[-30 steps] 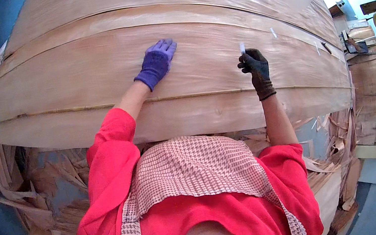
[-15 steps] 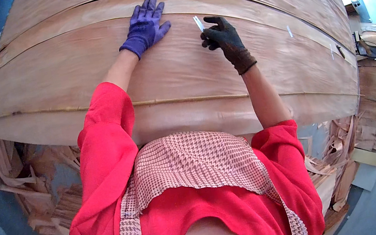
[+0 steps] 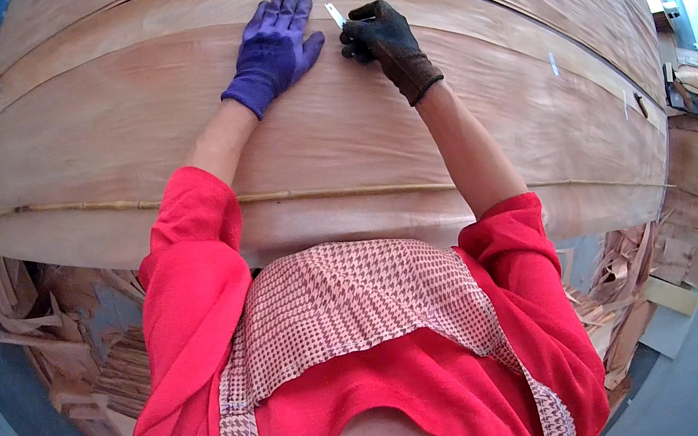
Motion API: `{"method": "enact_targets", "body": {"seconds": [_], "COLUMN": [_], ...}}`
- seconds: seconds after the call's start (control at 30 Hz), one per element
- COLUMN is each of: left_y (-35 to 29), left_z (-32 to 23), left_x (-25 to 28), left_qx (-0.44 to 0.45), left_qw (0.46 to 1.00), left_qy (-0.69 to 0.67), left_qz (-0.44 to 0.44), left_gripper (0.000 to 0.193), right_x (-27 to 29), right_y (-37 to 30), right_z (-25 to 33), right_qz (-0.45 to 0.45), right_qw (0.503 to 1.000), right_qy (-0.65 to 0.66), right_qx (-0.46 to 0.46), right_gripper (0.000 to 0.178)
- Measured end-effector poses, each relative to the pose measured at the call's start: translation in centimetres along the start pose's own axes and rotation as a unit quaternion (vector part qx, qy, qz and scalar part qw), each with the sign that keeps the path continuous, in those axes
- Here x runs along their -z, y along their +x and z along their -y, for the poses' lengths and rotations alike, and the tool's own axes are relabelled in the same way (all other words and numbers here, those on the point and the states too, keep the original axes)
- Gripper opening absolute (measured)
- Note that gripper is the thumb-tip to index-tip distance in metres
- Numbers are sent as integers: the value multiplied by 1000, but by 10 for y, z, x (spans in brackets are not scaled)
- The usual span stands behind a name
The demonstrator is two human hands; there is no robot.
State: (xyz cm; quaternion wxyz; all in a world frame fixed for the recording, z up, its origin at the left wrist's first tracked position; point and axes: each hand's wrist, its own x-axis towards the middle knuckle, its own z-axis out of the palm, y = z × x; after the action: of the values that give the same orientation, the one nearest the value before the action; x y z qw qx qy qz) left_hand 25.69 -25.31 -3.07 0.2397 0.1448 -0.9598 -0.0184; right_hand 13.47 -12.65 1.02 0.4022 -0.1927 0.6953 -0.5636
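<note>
My left hand (image 3: 269,56), in a purple glove, lies flat on a broad sheet of wood veneer (image 3: 122,146), its fingers stretched out across a seam. To its right, my right hand (image 3: 386,45) in a black and brown glove pinches a small, narrow white strip (image 3: 335,15). One end of the strip sticks out toward the left hand; its exact kind is not clear. A narrow veneer band (image 3: 146,18) runs along the seam, with a dark gap on its far side.
A thin bamboo pole (image 3: 307,193) lies across the veneer's near part. Toward the right are a piece of white tape (image 3: 554,64) and a small dark object (image 3: 640,106). Veneer scraps (image 3: 129,373) lie below at left, with more scraps (image 3: 625,272) at right.
My right hand has moved left and slightly away from me with the white strip, coming close to the left hand. The left hand stays flat on the veneer.
</note>
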Motion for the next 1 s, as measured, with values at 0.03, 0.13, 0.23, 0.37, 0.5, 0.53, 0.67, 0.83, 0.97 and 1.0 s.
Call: {"method": "enact_targets", "body": {"seconds": [0.03, 0.13, 0.23, 0.37, 0.5, 0.53, 0.67, 0.83, 0.97, 1.0], "left_y": [0, 0, 1, 3, 3, 1, -1, 3, -1, 2], "left_z": [1, 6, 9, 8, 7, 9, 13, 12, 5, -1], "left_x": [-1, -1, 4, 8, -4, -5, -1, 6, 3, 2], "left_qx": [1, 4, 22, -46, -112, -111, -129, -153, -135, -142], "left_qw": [1000, 997, 987, 987, 992, 991, 984, 978, 987, 988], "left_qy": [-3, -71, -157, -148, 10, 19, 90, 94, 39, 40], "left_qz": [-2, -21, -29, -31, 55, 75, 88, 110, 73, 55], "left_gripper": [50, 48, 45, 42, 44, 46, 44, 45, 38, 36], "right_x": [-2, -5, -10, -9, -10, -10, -13, -15, -8, -1], "right_y": [3, 9, 16, 19, 28, 30, 19, 38, 40, 40], "right_z": [0, -3, -7, -11, -20, -23, -1, 6, 12, 11], "right_qz": [-2, 0, -14, -23, -44, -54, -16, 28, 112, 117], "right_qw": [1000, 1000, 1000, 997, 985, 975, 954, 895, 857, 866], "right_qy": [4, -28, -2, -77, -160, -205, -282, -427, -488, -474], "right_qx": [1, 0, 8, 23, 41, 63, 99, 123, 120, 103], "right_gripper": [32, 31, 28, 30, 31, 31, 28, 33, 34, 34]}}
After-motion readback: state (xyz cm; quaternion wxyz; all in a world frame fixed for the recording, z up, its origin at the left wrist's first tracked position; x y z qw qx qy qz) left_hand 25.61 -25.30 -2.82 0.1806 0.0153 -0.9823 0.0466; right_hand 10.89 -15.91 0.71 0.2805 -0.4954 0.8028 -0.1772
